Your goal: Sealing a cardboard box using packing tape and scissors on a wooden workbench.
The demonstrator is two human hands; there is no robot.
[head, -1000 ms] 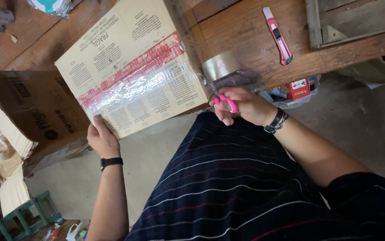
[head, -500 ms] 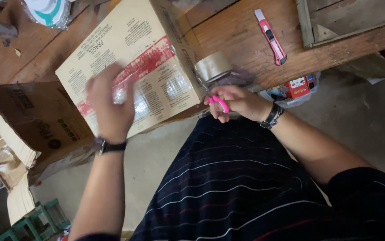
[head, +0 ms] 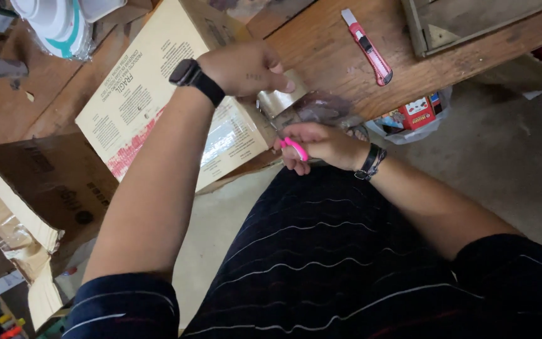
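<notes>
A worn wooden table (head: 321, 44) above a concrete floor (head: 522, 150). On its edge, a taped cardboard box (head: 151, 107); left hand (head: 246, 66) grips its corner, right hand (head: 318, 145) clenches pink-handled scissors (head: 295, 148) just beside.

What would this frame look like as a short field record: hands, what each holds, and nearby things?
left hand: on the tape roll at the box edge
right hand: gripping pink scissors
box: cardboard, taped, leaning on the bench
bench: worn wood
knife: pink utility knife lying on the bench, untouched
wrists: black watch on left, bracelet on right
</notes>
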